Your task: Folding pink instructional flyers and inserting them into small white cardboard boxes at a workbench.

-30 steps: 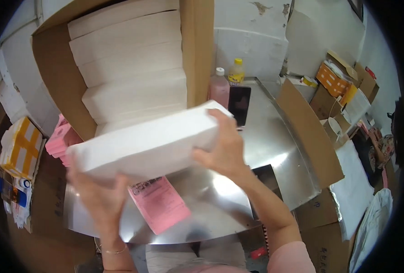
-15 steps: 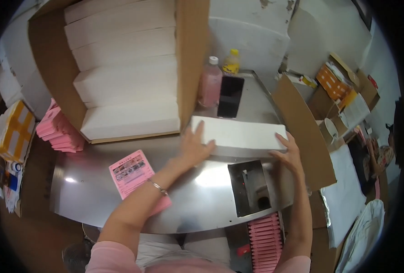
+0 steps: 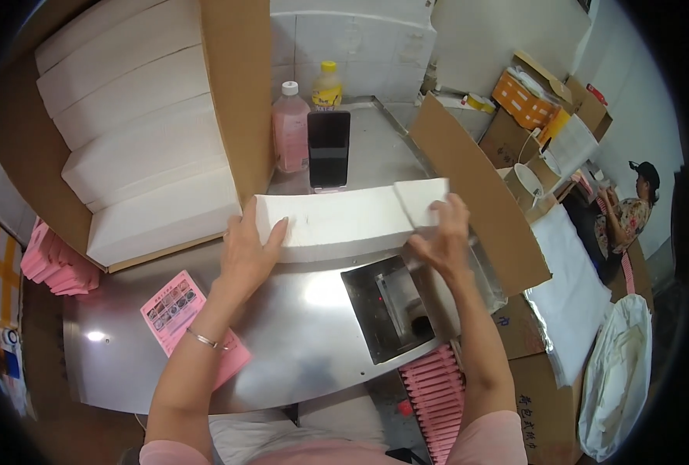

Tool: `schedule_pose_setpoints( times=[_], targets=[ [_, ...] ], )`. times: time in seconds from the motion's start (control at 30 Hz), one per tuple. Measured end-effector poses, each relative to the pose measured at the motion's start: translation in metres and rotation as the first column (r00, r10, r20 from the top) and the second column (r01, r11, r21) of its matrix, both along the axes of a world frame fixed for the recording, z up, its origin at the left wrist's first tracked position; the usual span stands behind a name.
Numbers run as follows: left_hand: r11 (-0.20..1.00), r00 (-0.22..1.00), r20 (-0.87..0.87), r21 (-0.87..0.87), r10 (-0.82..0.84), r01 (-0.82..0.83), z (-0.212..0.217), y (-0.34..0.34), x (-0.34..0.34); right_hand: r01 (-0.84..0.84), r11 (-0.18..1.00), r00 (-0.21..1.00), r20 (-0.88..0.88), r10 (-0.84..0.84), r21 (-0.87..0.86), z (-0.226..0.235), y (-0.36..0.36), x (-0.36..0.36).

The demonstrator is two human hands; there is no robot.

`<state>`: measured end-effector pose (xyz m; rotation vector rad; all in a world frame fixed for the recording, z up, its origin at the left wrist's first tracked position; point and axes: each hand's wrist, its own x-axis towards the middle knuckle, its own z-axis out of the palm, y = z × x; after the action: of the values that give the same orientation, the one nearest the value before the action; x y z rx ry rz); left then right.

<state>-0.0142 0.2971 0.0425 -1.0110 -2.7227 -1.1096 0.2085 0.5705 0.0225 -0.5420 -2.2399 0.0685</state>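
Between my two hands is a long white stack of what look like paper tissues (image 3: 336, 222), held level above the steel table (image 3: 290, 310). My left hand (image 3: 249, 252) grips its left end, thumb on the near side. At the other end my right hand (image 3: 445, 239) is closed round the stack. A gap splits off a short section near that right end. Just below the stack, a dark rectangular opening (image 3: 375, 310) is set into the tabletop. Under my left forearm lies a printed pink sheet or packet (image 3: 175, 306).
A tall cardboard box (image 3: 240, 101) with several white stacks stands at the left. Behind my hands are a phone (image 3: 329, 151), a pink bottle (image 3: 291, 128) and a yellow-capped bottle (image 3: 327, 85). A cardboard flap (image 3: 480, 198) rises at right; pink packets (image 3: 437, 395) fill a chute below. Another person (image 3: 631, 217) sits far right.
My view has swung to the right. A section at the right end of the white stack has parted from the rest, and my right hand now reaches over that end.
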Motion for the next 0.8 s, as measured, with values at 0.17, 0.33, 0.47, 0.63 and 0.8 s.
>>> schedule_pose_setpoints(
  times=[0.17, 0.33, 0.47, 0.63, 0.8],
  targets=[
    [0.998, 0.998, -0.023, -0.014, -0.054, 0.054, 0.003, -0.016, -0.010, 0.062, 0.862, 0.890, 0.363, -0.276, 0.502, 0.013, 0.019, 0.021],
    [0.999, 0.997, 0.069, 0.023, -0.035, 0.034, 0.001, -0.016, -0.007, -0.201, 0.972, 0.970, 0.163, 0.179, 0.126, -0.007, 0.002, 0.018],
    [0.994, 0.991, 0.122, 0.097, -0.053, 0.041, -0.003, -0.018, -0.015, -0.240, 0.686, 0.969, -0.126, 0.212, -0.686, -0.010, -0.014, -0.010],
    [0.993, 0.964, 0.245, 0.084, -0.101, 0.083, -0.004, -0.014, -0.012, -0.243, 0.940, 0.968, 0.010, 0.252, -0.238, -0.027, -0.067, -0.058],
    [0.984, 0.974, 0.212, 0.174, -0.076, 0.039, -0.013, -0.018, -0.017, -0.198, 0.930, 0.979, -0.010, 0.205, -0.310, -0.008, -0.055, -0.056]
  ],
)
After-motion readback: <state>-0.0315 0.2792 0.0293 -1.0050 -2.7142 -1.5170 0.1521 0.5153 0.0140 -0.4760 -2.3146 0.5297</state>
